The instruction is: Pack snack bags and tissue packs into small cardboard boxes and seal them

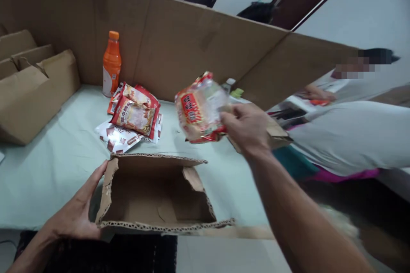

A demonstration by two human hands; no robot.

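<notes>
An open-topped cardboard box [144, 198] stands at the table's near edge, and no goods show inside it. My left hand [75, 211] grips its left end, the fingers reaching along the outside wall. In my right hand [248, 130] is a red and clear plastic snack packet [201, 108], pinched by its right edge and held up beyond the box; it is slightly blurred. Left of this packet lies a small pile: a red and cream snack packet [136, 113] on top of a white and red packet [118, 136]. An orange drink bottle [112, 66] stands upright behind the pile.
Cardboard boxes [28, 89] stand at the left. A tall cardboard panel [192, 42] runs along the back of the pale green table cover [77, 170]. Bottle tops [237, 93] show behind my right hand. At the right, another person in a light sleeve [349, 136] is at work.
</notes>
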